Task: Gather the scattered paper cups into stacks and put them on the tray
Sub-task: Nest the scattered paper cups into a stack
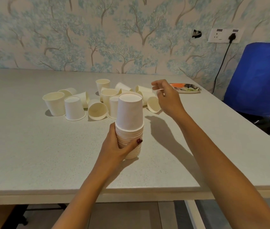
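A tall upside-down stack of white paper cups [130, 113] stands near the middle of the table, and my left hand [117, 146] grips its lower part. Behind it lie several scattered white cups [74, 106], some upright, some upside down, some on their sides. My right hand [167, 96] hovers over the right end of that group, fingers apart and holding nothing, just above a tipped cup [153, 104]. A patterned tray [190, 90] with orange and dark print lies at the back right, partly hidden behind my right hand.
The light speckled table [31, 154] reaches to the tree-patterned wall. A blue office chair [260, 76] stands at the table's right side. A wall socket [225, 35] with a black cable hangs above it. The front table edge is close to me.
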`<state>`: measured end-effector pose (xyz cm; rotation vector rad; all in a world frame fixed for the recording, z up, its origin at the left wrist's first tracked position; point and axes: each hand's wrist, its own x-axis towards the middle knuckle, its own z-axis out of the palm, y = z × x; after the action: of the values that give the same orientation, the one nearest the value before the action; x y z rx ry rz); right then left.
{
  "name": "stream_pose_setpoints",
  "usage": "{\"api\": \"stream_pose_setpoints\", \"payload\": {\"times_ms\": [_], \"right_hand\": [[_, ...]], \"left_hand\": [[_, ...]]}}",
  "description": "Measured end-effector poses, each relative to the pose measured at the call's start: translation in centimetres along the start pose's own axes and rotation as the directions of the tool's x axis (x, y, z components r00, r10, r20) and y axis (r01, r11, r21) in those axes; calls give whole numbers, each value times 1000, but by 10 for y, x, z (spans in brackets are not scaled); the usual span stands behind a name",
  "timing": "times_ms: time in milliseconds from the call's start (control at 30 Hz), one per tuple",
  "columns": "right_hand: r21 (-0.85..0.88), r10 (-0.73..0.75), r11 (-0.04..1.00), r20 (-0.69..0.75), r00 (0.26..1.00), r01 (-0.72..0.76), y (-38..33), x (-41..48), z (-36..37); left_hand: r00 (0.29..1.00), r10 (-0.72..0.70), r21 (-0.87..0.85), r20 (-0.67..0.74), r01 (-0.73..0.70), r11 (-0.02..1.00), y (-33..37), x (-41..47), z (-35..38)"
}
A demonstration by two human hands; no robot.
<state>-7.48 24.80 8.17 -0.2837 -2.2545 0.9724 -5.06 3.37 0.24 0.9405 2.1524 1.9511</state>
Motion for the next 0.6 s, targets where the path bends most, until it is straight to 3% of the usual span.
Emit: {"api": "stream_pose_setpoints", "payload": {"times_ms": [133,200,333,500,600], "right_hand": [[-332,72,943,112,991,-31,45,29,14],[-439,71,898,209,975,29,61,38,19],[-511,87,855,309,947,88,80,44,24],[-558,4,821,220,975,123,83,34,22],[-620,68,777,255,964,109,81,35,17]], "left_hand": [[1000,-6,21,12,6,1000,2,0,-1],[1000,-6,33,17,6,999,3,1,-1],[1000,-10,29,27,10,1000,3,1,-1],[1000,-10,21,23,10,1000,1,1,-1],[1000,-1,34,25,0,999,0,2,-2]]}}
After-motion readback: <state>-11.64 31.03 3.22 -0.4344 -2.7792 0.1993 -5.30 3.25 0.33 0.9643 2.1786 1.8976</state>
